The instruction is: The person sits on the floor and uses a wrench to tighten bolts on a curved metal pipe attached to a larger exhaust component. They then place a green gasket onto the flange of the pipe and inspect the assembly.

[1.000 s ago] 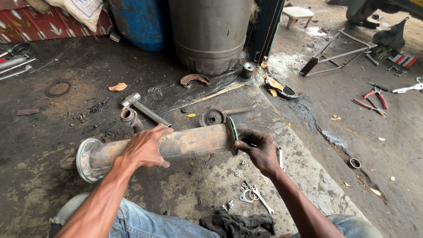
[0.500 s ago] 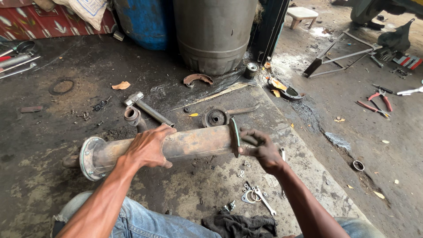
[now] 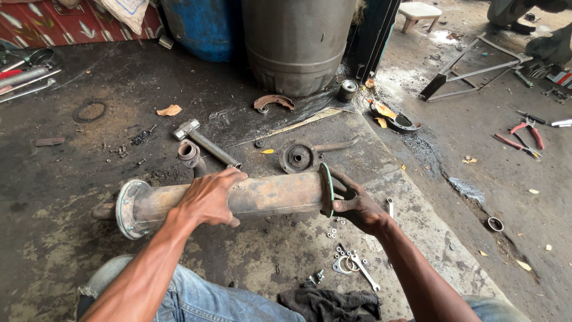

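the rusty steel tube (image 3: 262, 197) lies across the oily floor (image 3: 71, 238). left hand (image 3: 208, 197) grips it mid-length; right hand (image 3: 354, 206) pinches the green gasket (image 3: 327, 189), seemingly seated on the end flange. loose nuts (image 3: 333, 229) and spanners (image 3: 357, 268) lie unused nearby.

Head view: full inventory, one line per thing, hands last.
flanged steel pipe: 1, rusty brown, lying across floor centre
gasket ring: 1, green, on pipe's right-end flange
hammer: 1, grey, floor behind pipe
round hub plate: 1, dark, behind pipe's right end
brake shoe: 1, rusty, by the metal drum
metal drum: 1, grey, top centre
blue barrel: 1, top, left of the drum
pliers: 1, red-handled, far right
wrench: 1, silver, near bolts, bottom centre
rag: 1, black, bottom centre
left hand: resting on pipe's middle
right hand: gripping gasket end
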